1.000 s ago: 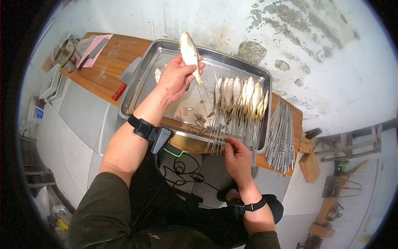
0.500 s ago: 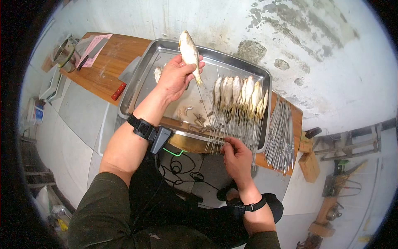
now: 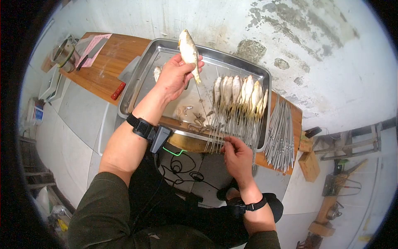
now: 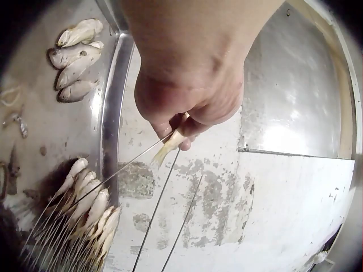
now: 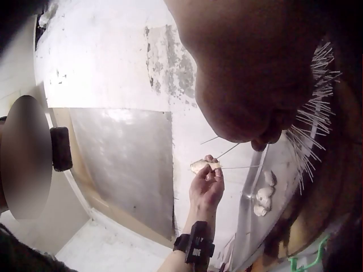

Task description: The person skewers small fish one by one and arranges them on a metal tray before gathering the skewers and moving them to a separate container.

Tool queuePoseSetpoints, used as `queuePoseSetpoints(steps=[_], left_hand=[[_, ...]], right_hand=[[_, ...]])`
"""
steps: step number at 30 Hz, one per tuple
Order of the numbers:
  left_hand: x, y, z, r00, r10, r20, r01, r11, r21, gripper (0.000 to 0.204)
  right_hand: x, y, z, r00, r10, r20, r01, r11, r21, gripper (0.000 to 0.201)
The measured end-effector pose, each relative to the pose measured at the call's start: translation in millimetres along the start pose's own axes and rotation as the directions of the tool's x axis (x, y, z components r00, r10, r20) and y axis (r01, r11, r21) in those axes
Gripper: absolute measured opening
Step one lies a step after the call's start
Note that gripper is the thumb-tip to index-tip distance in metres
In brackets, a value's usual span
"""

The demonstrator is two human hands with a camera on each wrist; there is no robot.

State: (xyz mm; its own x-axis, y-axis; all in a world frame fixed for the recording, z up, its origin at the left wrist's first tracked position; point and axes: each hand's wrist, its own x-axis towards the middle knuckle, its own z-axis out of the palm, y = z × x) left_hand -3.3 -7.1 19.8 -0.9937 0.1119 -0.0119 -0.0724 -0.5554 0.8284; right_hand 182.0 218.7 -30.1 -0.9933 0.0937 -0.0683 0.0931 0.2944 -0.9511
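My left hand [image 3: 176, 76] holds a small pale fish [image 3: 188, 47] near its tail, head up, above the metal tray [image 3: 137, 70]. Thin metal skewers [image 4: 156, 209] run down from the fish's tail end. Low at the tray's front edge, my right hand [image 3: 238, 157] pinches a skewer's lower end between thumb and curled fingers. Beside that hand, a row of skewered fish [image 3: 236, 91] lies in the tray's right side, skewers pointing toward me. A few loose fish [image 4: 76, 62] lie on the tray's other side, mostly behind the left hand in the head view.
Right of the tray lies a pile of bare skewers [image 3: 281, 137] on the wooden board [image 3: 118, 54]. A red-handled knife [image 3: 118, 91] and a black-handled cleaver [image 3: 89, 56] are at left, near a metal pot [image 3: 65, 54]. Scraps [image 3: 195, 122] sit in the tray. A stained wall [image 3: 207, 20] rises behind.
The left hand and its fish have risen very slightly. My right hand stays almost in place, still pinching at the skewer's end.
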Motion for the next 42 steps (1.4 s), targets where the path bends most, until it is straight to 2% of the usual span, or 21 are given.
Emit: queuePoseSetpoints(steps=[16,24,32,36,39,42], left_hand=[[-1.1,0.4,3.7,0.999,0.030,-0.018,-0.030,0.999,-0.019,0.034],[-0.9,-1.1,3.9,0.999,0.054,0.004,-0.054,0.997,0.061,0.035],[-2.4,-5.6,8.0,0.998,0.070,0.004,-0.070,0.991,0.116,0.033],[-4.1,-3.8,11.8,0.998,0.049,-0.027,-0.045,0.990,0.133,0.032],[-2.8,-6.7,11.0,0.998,0.057,-0.017,-0.055,0.993,0.100,0.032],[-4.8,-8.2,13.9,0.998,0.056,-0.013,-0.054,0.991,0.124,0.032]], right_hand=[[-1.8,-4.1,-1.0,1.000,-0.021,-0.003,0.021,1.000,-0.012,0.018],[-1.7,-5.0,-1.3,1.000,-0.031,-0.001,0.031,0.995,-0.094,0.018],[-4.4,-16.9,0.7,0.998,0.059,0.002,-0.058,0.997,-0.054,0.018],[-5.2,-15.4,2.6,0.999,0.044,-0.011,-0.044,0.998,-0.046,0.019],[-8.0,-20.1,4.9,0.997,0.069,-0.038,-0.073,0.989,-0.127,0.021],[-9.9,-16.0,9.7,0.995,0.093,-0.029,-0.094,0.993,-0.073,0.020]])
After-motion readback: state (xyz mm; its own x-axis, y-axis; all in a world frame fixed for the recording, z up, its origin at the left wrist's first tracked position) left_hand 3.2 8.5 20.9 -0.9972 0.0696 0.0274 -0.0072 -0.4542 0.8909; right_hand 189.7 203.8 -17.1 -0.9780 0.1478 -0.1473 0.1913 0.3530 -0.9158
